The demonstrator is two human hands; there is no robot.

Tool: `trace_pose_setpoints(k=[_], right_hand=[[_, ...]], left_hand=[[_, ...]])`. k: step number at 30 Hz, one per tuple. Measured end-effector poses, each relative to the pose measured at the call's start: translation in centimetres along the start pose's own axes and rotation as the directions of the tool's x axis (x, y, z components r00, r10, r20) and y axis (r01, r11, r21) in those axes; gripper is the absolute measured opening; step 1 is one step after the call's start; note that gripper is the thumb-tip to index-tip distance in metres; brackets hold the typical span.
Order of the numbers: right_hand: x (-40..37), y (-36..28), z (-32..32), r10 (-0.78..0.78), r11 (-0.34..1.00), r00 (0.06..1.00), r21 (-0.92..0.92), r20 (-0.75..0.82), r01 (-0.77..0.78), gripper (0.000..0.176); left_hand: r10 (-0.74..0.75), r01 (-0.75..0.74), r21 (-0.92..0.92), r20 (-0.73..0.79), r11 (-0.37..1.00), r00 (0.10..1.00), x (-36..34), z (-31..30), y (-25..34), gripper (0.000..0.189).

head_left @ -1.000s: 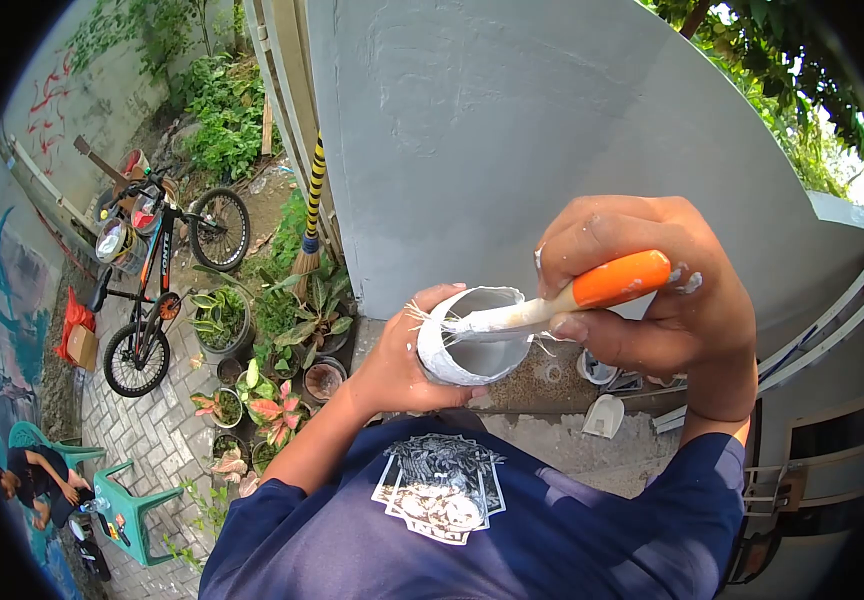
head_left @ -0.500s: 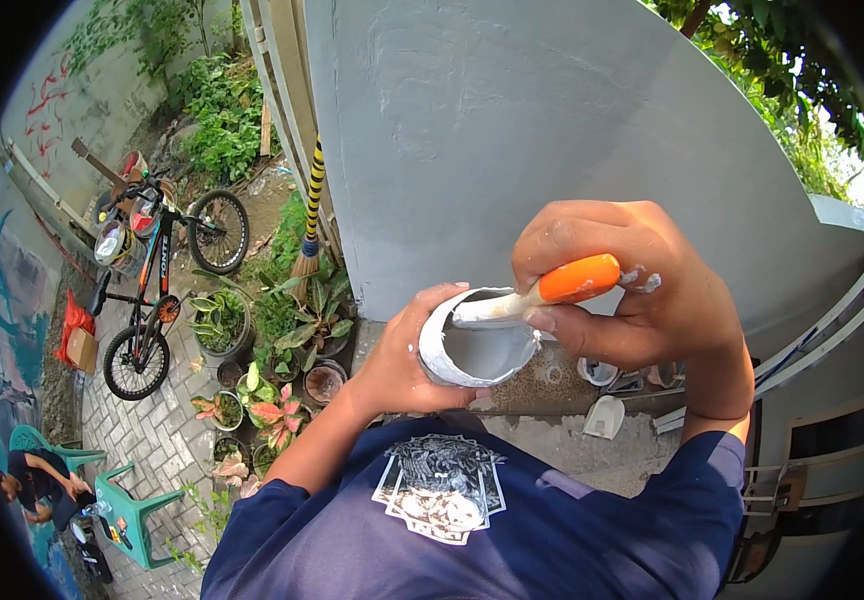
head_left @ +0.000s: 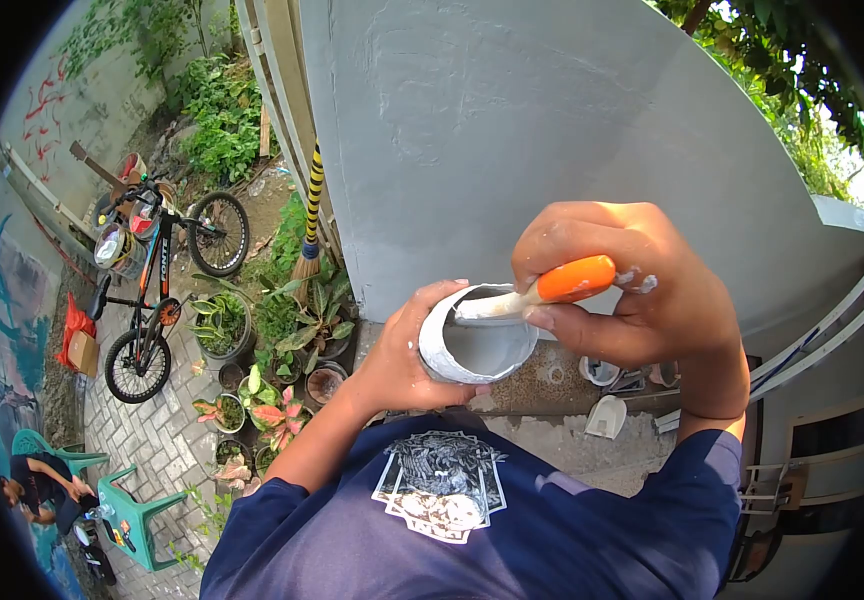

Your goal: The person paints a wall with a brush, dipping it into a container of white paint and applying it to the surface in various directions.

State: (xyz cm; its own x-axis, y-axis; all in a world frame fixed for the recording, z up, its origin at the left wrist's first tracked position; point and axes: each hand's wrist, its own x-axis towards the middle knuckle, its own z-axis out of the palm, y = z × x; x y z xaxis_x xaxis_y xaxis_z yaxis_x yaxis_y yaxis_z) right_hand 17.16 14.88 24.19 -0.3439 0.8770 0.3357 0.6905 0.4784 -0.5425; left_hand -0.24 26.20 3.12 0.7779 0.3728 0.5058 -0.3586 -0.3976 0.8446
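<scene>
Before a grey wall (head_left: pixel 512 130), the left hand (head_left: pixel 397 355) grips a paint cup (head_left: pixel 477 335), the right hand (head_left: pixel 632 285) a brush (head_left: pixel 552 290) dipped inside.

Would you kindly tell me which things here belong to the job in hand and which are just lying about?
In use: cup in left hand; brush in right hand; wall.
Lying about: bicycle, plants, chair, broom.

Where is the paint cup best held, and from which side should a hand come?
Grip the paint cup around its side wall, coming from the left, as the left hand does. Its open mouth faces the camera and the brush in the right hand enters from the right; keep those sides free.
</scene>
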Motion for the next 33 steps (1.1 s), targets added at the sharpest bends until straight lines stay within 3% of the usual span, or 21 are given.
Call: trace_pose_setpoints(k=[9,11,16,19,22,25,28,33], right_hand=[[-0.2,-0.2,-0.4,0.041,0.998,0.999,-0.057,0.029,-0.039,0.024],[-0.3,-0.7,-0.5,-0.045,0.995,0.995,-0.096,-0.085,0.036,0.025],[-0.5,0.1,0.6,0.034,0.998,0.999,-0.045,0.008,-0.034,0.027],[-0.6,-0.7,-0.3,-0.001,0.997,0.999,-0.076,-0.036,-0.002,0.026],[-0.5,-0.8,0.0,-0.070,0.994,0.993,-0.093,-0.098,0.061,0.024],[-0.5,0.8,1.7,0.066,0.998,0.997,0.006,0.038,-0.066,0.024],[-0.3,0.6,1.7,0.124,0.992,0.991,0.021,0.050,-0.125,0.023],[-0.4,0.1,0.3,0.054,0.998,0.998,-0.005,-0.013,-0.055,0.022]], left_hand=[[0.037,-0.036,0.039,-0.004,0.999,0.999,0.9,-0.1,-0.1,0.100],[0.035,-0.034,0.040,-0.010,0.999,0.999,0.8,0.0,-0.2,0.100],[0.037,-0.037,-0.015,-0.009,0.999,0.999,0.8,0.2,-0.1,0.101],[0.065,-0.063,0.054,-0.028,0.997,0.998,0.9,0.2,0.3,0.101],[0.049,-0.049,-0.004,-0.033,0.999,0.998,0.7,0.4,-0.3,0.101],[-0.003,0.003,0.005,0.001,1.000,1.000,0.6,0.2,0.2,0.100],[0.019,-0.020,-0.034,-0.014,0.999,1.000,0.5,0.4,-0.1,0.101],[0.040,-0.039,0.026,-0.043,0.999,0.998,0.5,0.1,0.0,0.101]])
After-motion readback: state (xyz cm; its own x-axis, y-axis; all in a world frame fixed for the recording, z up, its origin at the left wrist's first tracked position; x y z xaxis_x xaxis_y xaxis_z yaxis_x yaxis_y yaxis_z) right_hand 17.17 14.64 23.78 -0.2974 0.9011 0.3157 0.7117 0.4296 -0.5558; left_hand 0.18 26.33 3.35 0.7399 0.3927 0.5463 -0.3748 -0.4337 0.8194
